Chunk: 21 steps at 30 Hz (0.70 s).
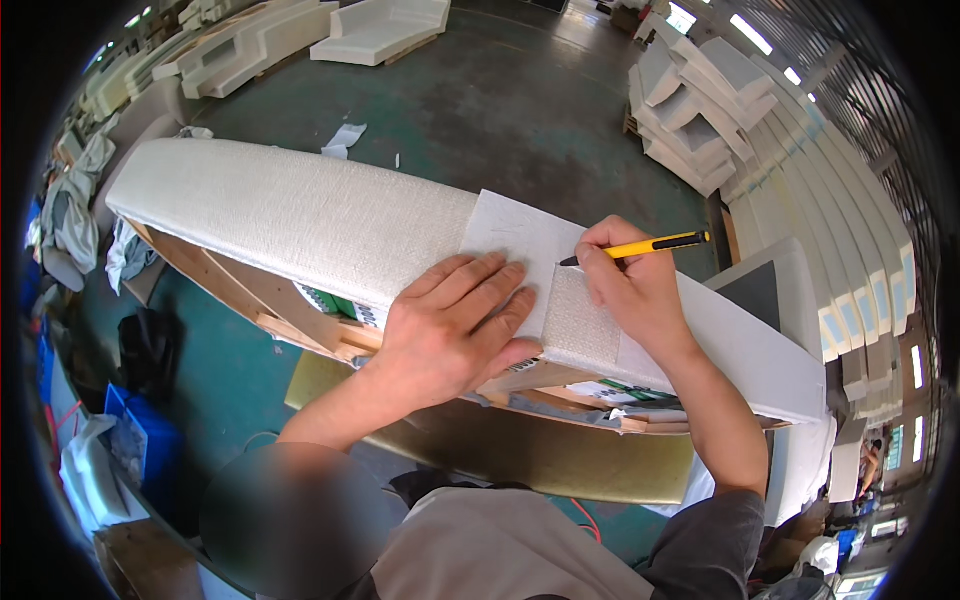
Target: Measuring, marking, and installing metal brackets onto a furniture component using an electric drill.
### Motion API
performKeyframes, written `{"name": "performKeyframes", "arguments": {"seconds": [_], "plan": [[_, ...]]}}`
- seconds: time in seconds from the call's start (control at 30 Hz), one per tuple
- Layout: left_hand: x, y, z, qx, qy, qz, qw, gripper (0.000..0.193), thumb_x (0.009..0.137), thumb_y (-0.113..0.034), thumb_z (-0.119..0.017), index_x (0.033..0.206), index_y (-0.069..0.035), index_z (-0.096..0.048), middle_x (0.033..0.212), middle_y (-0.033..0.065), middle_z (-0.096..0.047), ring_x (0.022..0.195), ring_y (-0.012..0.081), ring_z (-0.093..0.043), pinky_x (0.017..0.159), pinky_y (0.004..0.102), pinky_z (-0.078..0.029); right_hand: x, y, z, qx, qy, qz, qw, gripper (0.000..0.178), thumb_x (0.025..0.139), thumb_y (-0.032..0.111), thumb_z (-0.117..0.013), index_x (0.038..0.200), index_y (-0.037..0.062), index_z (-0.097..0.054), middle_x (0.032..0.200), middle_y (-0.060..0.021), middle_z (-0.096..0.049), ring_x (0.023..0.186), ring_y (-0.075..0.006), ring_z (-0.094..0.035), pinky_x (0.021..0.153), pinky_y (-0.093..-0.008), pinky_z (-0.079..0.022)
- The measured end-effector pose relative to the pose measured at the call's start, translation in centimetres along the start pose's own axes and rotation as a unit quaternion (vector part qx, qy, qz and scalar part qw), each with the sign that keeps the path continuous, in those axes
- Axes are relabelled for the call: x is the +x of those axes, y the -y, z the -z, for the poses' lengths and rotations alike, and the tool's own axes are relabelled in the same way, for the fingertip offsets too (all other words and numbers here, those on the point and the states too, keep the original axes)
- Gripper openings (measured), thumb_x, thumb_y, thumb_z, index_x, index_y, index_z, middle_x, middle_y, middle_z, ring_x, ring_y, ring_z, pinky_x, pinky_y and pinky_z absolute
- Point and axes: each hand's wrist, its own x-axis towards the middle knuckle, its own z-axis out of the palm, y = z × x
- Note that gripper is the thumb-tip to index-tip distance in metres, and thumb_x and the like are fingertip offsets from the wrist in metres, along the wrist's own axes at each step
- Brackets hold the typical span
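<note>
A long frame (290, 190) padded in off-white fabric lies across in front of me, its wooden inner side (215, 270) facing me. On its top rests a flat white rectangular sheet (515, 232). My left hand (455, 320) lies flat on the sheet with the fingers stretched out, pressing near its close edge. In my right hand (630, 275) is a yellow and black pen (655, 245), pinched between thumb and fingers. The pen tip meets the right edge of the sheet, beside a textured fabric patch (584, 315).
Below the frame stands an olive-gold padded bench (520, 455). White foam pieces (700, 110) are stacked at the far right, with more foam shapes (380, 30) at the far left. A blue bin (145, 435) stands at left. Paper scraps (343, 140) lie on the green floor.
</note>
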Motion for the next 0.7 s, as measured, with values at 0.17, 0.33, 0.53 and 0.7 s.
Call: {"name": "performKeyframes", "arguments": {"seconds": [0.17, 0.33, 0.53, 0.7], "plan": [[-0.2, -0.02, -0.01, -0.003, 0.008, 0.007, 1.0, 0.042, 0.07, -0.033, -0.071, 0.099, -0.003, -0.068, 0.108, 0.0125, -0.064, 0.102, 0.0289, -0.061, 0.088, 0.0409, -0.05, -0.05, -0.42, -0.44, -0.024, 0.005, 0.038, 0.999, 0.006, 0.09, 0.005, -0.056, 0.084, 0.0036, -0.057, 0.065, 0.0025, -0.05, 0.054, -0.0025, -0.046, 0.049, -0.0196, -0.035], [0.05, -0.04, -0.02, 0.003, 0.007, 0.0, 1.0, 0.043, 0.071, -0.036, -0.073, 0.098, -0.002, -0.069, 0.106, 0.0131, -0.066, 0.102, 0.0307, -0.063, 0.085, 0.0423, -0.052, -0.2, -0.73, -0.52, -0.093, -0.024, 0.114, 0.989, 0.006, 0.087, 0.003, -0.056, 0.081, 0.003, -0.055, 0.064, 0.0029, -0.049, 0.055, -0.0014, -0.044, 0.049, -0.0198, -0.033], [-0.03, -0.11, -0.05, 0.007, 0.014, 0.004, 1.0, 0.042, 0.072, -0.035, -0.072, 0.098, -0.003, -0.069, 0.106, 0.0125, -0.066, 0.103, 0.0298, -0.062, 0.087, 0.0418, -0.051, -0.25, -0.35, -0.14, -0.087, -0.04, 0.052, 0.994, 0.005, 0.083, 0.001, -0.057, 0.078, 0.0019, -0.056, 0.063, -0.0042, -0.054, 0.055, -0.0076, -0.047, 0.05, -0.0246, -0.037], [0.0, -0.15, -0.05, 0.008, 0.013, 0.002, 1.0, 0.042, 0.071, -0.034, -0.071, 0.099, -0.003, -0.069, 0.107, 0.0123, -0.066, 0.103, 0.0289, -0.062, 0.087, 0.0414, -0.051, -0.24, -0.77, -0.01, -0.009, -0.02, 0.053, 0.998, 0.007, 0.087, 0.002, -0.056, 0.08, 0.0028, -0.055, 0.064, 0.0001, -0.05, 0.055, -0.0044, -0.044, 0.049, -0.0224, -0.035]]}}
